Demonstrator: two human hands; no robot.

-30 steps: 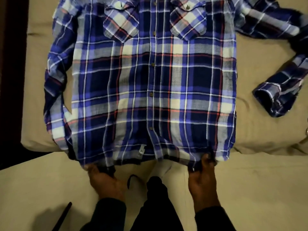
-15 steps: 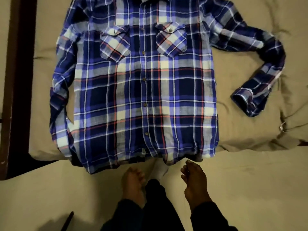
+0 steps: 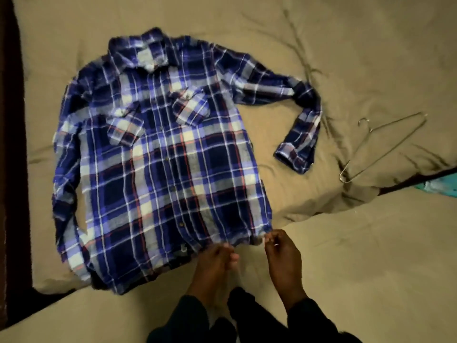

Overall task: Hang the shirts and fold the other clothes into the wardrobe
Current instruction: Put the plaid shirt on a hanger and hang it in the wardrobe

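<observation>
The plaid shirt [image 3: 158,164] lies flat and buttoned on the bed [image 3: 371,45], stretching away from me, collar far and hem nearest. My left hand [image 3: 212,266] sits at the hem's middle, fingers loosely bent, gripping nothing I can make out. My right hand [image 3: 282,253] is at the hem's right corner, fingertips curled; whether they pinch cloth I cannot tell. The wire hanger [image 3: 385,147] lies farther right, nearer that hand.

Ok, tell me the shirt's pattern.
Head view: the shirt is blue, navy and white plaid with thin red lines.
</observation>
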